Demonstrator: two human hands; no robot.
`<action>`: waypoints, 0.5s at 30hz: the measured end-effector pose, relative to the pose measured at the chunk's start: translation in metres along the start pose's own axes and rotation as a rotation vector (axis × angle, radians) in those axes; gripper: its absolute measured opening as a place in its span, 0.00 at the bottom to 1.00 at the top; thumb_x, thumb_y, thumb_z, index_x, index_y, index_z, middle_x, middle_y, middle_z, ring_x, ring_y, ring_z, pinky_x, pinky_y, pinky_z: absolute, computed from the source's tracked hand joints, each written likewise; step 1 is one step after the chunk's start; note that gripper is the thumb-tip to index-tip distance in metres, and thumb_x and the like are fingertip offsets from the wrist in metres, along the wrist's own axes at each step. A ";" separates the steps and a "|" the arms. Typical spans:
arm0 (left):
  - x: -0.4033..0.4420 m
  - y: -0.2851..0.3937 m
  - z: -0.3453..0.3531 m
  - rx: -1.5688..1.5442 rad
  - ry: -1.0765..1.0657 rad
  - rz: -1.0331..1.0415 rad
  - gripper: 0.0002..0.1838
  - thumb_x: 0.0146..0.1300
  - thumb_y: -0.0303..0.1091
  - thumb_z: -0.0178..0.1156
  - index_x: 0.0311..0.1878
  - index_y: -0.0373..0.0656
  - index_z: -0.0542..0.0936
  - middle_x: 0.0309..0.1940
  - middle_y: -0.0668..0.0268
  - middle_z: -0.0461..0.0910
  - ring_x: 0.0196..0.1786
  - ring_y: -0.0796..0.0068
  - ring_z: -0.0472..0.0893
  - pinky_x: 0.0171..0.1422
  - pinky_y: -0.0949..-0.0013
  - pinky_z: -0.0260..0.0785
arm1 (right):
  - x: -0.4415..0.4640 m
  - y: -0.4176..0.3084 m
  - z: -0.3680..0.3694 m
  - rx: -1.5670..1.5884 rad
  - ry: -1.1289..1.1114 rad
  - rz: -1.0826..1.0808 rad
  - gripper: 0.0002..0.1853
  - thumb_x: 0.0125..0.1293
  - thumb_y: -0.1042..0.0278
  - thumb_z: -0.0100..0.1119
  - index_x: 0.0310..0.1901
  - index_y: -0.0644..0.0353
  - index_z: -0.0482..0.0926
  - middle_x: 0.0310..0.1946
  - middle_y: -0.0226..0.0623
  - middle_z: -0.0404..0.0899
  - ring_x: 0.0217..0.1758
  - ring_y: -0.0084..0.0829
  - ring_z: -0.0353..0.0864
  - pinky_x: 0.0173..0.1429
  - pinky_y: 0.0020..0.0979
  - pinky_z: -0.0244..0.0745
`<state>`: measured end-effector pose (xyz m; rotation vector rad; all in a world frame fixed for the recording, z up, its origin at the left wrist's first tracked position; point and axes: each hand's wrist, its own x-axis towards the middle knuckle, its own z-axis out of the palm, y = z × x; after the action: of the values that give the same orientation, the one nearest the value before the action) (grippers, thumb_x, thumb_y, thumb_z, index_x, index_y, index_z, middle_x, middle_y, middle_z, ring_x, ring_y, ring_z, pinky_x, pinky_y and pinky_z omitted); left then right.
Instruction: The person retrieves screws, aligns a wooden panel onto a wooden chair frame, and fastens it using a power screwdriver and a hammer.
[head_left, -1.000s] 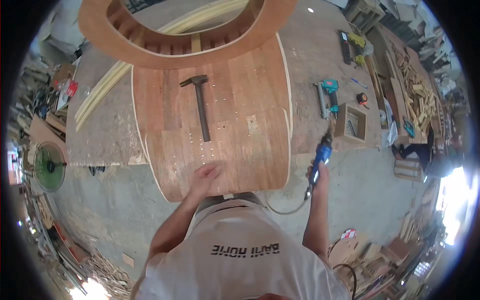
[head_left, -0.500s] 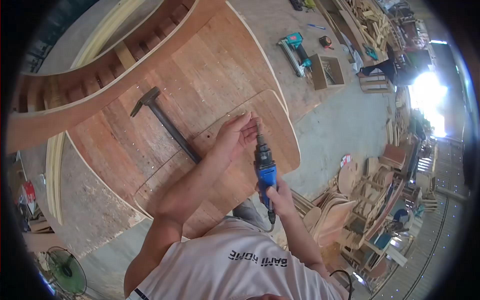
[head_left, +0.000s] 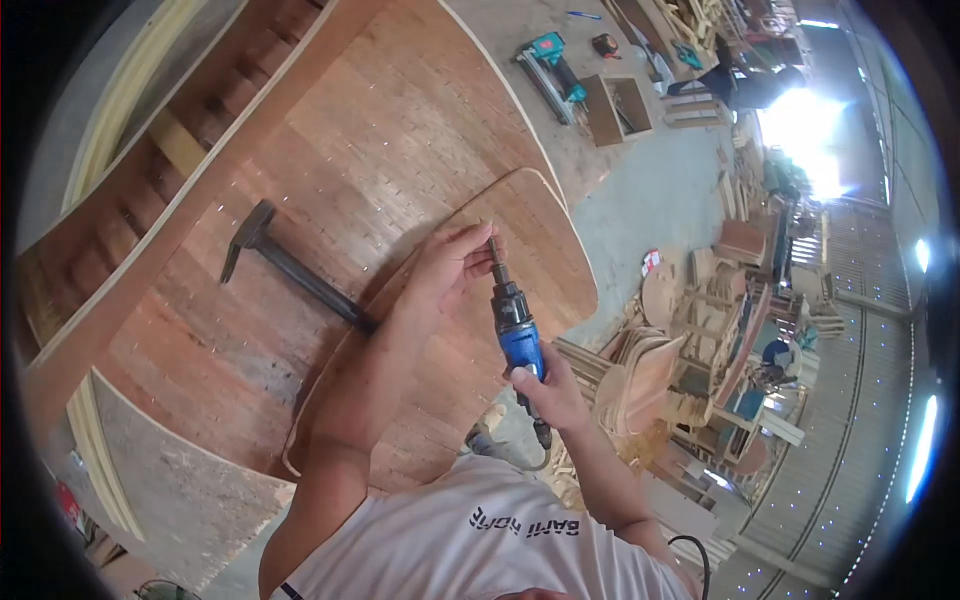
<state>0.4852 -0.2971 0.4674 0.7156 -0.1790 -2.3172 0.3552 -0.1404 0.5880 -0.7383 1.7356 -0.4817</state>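
Note:
My right hand [head_left: 553, 388] grips a blue and black air screwdriver [head_left: 520, 343] by its body, with the bit pointing away from me. At the front end of the tool, the fingers of my left hand [head_left: 452, 265] are closed at the tip of the bit [head_left: 496, 250]. Whether a small screw is pinched there is too small to tell. Both hands are above a curved wooden panel [head_left: 590, 275] with a pale edge, which lies on a larger wooden surface [head_left: 400, 130]. A dark hammer [head_left: 305, 275] lies left of my left forearm, its handle end hidden behind the arm.
A teal nail gun [head_left: 552, 78], a small wooden box [head_left: 612, 110] and a tape measure [head_left: 605, 45] sit on the table at the upper right. A curved slatted wooden frame [head_left: 170, 150] rises at the left. Stacked wood pieces [head_left: 640, 375] stand on the floor at right.
The camera view has shifted, so the table items appear farther up and left. My hands stay together at the bit, with the screwdriver still in my right hand.

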 end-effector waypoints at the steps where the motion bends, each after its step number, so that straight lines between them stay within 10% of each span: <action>1: 0.003 0.000 0.001 0.043 -0.010 -0.016 0.09 0.68 0.41 0.58 0.40 0.46 0.80 0.32 0.69 0.82 0.35 0.80 0.81 0.37 0.78 0.71 | -0.001 -0.004 0.003 -0.066 0.041 0.012 0.26 0.57 0.49 0.66 0.46 0.63 0.73 0.27 0.26 0.71 0.29 0.16 0.67 0.33 0.23 0.65; 4: 0.015 0.002 -0.003 0.154 -0.033 -0.038 0.10 0.67 0.42 0.59 0.36 0.46 0.80 0.29 0.71 0.81 0.32 0.82 0.79 0.36 0.79 0.70 | 0.002 -0.003 0.008 -0.236 0.099 -0.115 0.29 0.56 0.46 0.65 0.48 0.63 0.71 0.27 0.29 0.75 0.27 0.16 0.71 0.29 0.21 0.67; 15: 0.049 -0.025 -0.014 0.379 0.028 0.051 0.17 0.66 0.47 0.59 0.29 0.44 0.79 0.23 0.72 0.77 0.24 0.85 0.74 0.28 0.78 0.65 | 0.018 0.015 0.064 0.733 -0.017 0.018 0.32 0.65 0.36 0.53 0.53 0.60 0.66 0.36 0.37 0.76 0.33 0.25 0.75 0.32 0.27 0.74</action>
<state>0.4480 -0.3099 0.4262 0.9152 -0.6281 -2.2459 0.4102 -0.1389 0.5469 -0.1962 1.3949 -1.0187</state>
